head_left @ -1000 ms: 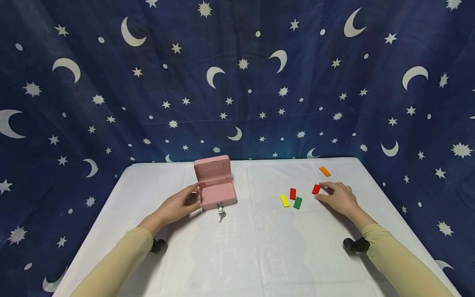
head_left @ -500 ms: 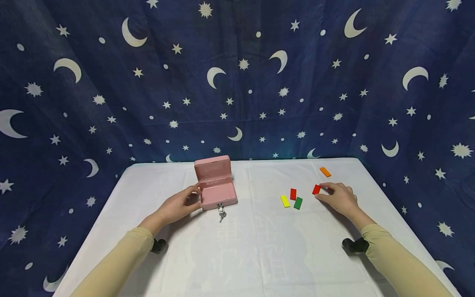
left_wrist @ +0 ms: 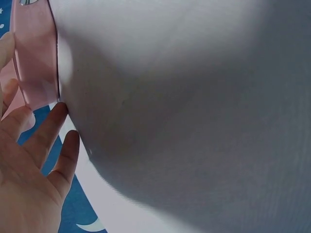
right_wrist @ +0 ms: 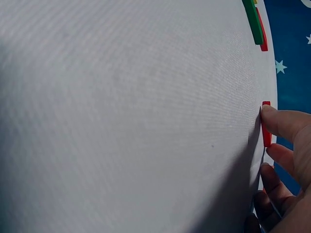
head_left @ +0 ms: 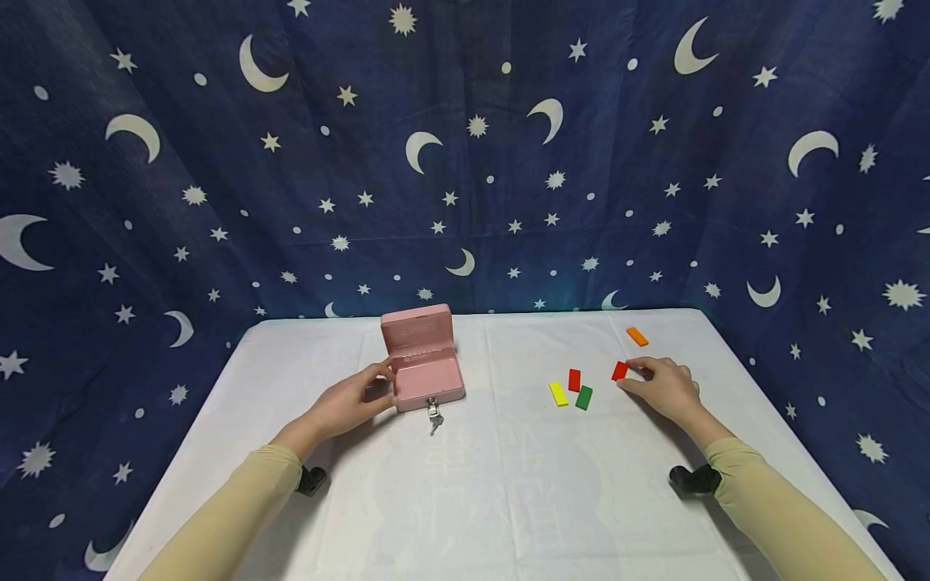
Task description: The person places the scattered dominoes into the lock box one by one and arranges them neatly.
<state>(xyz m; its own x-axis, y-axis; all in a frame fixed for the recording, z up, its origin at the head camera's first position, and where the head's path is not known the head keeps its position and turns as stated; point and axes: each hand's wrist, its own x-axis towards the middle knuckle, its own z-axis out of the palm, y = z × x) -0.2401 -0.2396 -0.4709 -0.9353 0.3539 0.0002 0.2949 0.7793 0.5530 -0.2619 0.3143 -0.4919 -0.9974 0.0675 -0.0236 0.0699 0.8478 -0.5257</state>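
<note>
On the white-covered table a pink metal cash box (head_left: 429, 378) stands with its lid raised, a small key (head_left: 435, 421) hanging from the front lock. My left hand (head_left: 350, 401) holds the box's left side, thumb at the front corner and fingers farther back. In the left wrist view, other fingertips (left_wrist: 73, 138) spread beside its corner. To the right, my right hand (head_left: 664, 389) pinches a flat red domino block (head_left: 619, 370) between thumb and index finger. The right wrist view shows that red block (right_wrist: 266, 126) low at the tablecloth, gripped at its ends.
Left of the right hand lie another red block (head_left: 574, 380), a yellow block (head_left: 558, 394) and a green block (head_left: 584, 398), close together. An orange block (head_left: 637, 336) lies farther back. Behind the table (head_left: 501, 492) hangs a dark blue curtain (head_left: 465, 161) with moons and stars.
</note>
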